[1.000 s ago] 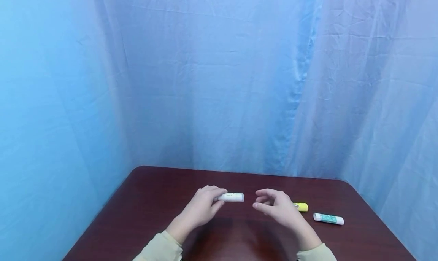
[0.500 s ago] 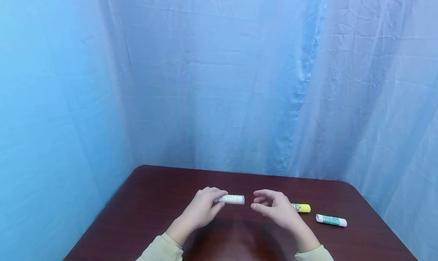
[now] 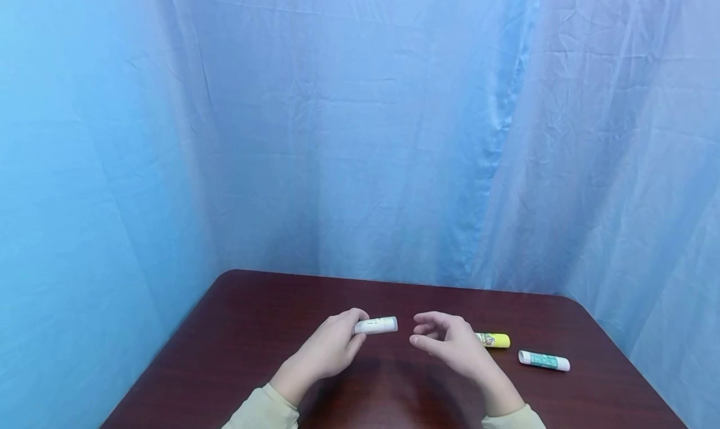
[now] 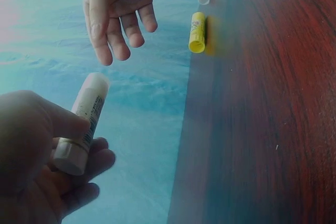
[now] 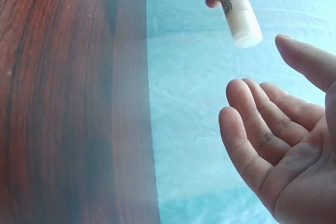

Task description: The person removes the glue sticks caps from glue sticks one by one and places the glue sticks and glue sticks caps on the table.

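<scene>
Left hand (image 3: 330, 344): pinches white tube (image 3: 379, 325).
Right hand (image 3: 457, 344): half-open, holding nothing.
Tube axis: crosswise, free end toward right hand.

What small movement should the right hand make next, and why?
Probably bring the right hand to the free end of the white tube: the left hand holds it with that end toward the right hand, which is near but empty.

Creased blue curtains (image 3: 360, 135) hang left, far and right, brightest at left, around a reddish-brown table (image 3: 259, 310) with rounded far corners.
</scene>
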`<state>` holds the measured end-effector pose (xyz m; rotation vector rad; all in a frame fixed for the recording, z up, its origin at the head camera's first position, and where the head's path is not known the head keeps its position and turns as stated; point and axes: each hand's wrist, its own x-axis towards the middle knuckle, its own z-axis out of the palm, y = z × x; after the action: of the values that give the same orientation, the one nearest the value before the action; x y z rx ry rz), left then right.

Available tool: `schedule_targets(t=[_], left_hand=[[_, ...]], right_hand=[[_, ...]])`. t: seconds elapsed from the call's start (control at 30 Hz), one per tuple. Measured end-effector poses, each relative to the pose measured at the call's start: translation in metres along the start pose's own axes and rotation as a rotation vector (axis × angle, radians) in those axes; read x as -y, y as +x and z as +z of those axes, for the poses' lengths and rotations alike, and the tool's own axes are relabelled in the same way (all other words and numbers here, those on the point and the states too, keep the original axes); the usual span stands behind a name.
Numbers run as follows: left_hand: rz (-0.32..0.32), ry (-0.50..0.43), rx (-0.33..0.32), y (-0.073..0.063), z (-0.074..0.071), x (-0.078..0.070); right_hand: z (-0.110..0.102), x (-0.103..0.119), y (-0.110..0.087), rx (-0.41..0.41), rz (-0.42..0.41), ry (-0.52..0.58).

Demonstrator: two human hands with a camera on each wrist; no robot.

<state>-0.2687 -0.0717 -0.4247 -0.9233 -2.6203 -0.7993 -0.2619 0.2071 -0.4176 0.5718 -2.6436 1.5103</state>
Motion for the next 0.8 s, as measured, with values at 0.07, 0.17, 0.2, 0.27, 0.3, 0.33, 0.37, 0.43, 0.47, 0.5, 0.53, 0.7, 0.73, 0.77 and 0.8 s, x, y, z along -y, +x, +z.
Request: schedule_targets(t=[0.07,0.17,0.2,0.27,0.3,0.33,0.37,0.43,0.47,0.5,0.53,0.7,0.73,0.77,0.8], left_hand=[[-0.014,0.0,0.03,-0.0004,-0.0007,-0.0009],[-0.03,-0.002,0.055,-0.0014,-0.0009,-0.0031],[-0.037,-0.001,0.057,-0.0017,-0.0005,-0.0036],[-0.047,0.003,0.048,-0.0023,0.0004,-0.0045],[-0.052,0.005,0.043,-0.0025,0.0008,-0.0049],[-0.054,0.014,0.035,-0.0026,0.0014,-0.0047],[-0.055,0.023,0.027,-0.0026,0.0021,-0.0043],[-0.049,0.048,0.009,-0.0021,0.0034,-0.0033],[-0.042,0.068,0.001,-0.0019,0.0039,-0.003],[-0.037,0.087,-0.005,-0.0015,0.0046,-0.0024],[-0.026,0.113,-0.014,-0.0014,0.0054,-0.0019],[0.03,0.213,-0.046,-0.0017,0.0074,0.0008],[0.038,0.229,-0.049,-0.0018,0.0076,0.0013],[0.046,0.243,-0.051,-0.0019,0.0074,0.0017],[0.055,0.26,-0.053,-0.0021,0.0069,0.002]], right_hand=[[0.0,0.0002,-0.0004,0.001,0.0,-0.001],[0.0009,0.0002,-0.0007,0.008,-0.007,-0.005],[0.0015,-0.0001,-0.0006,0.011,-0.012,-0.01],[0.0028,-0.0009,-0.0001,0.019,-0.02,-0.015],[0.0034,-0.0013,0.0002,0.021,-0.024,-0.021],[0.004,-0.0018,0.0008,0.021,-0.027,-0.028],[0.0044,-0.002,0.0013,0.023,-0.029,-0.032],[0.0051,-0.0026,0.0019,0.024,-0.029,-0.037],[0.0054,-0.0028,0.0021,0.024,-0.03,-0.04],[0.0055,-0.0029,0.0023,0.026,-0.029,-0.039],[0.0058,-0.003,0.0021,0.027,-0.029,-0.038],[0.0069,-0.0024,0.002,0.032,-0.02,-0.034],[0.0072,-0.0022,0.0022,0.033,-0.018,-0.033],[0.0076,-0.0019,0.0025,0.034,-0.017,-0.031],[0.0079,-0.0016,0.0029,0.035,-0.018,-0.031]])
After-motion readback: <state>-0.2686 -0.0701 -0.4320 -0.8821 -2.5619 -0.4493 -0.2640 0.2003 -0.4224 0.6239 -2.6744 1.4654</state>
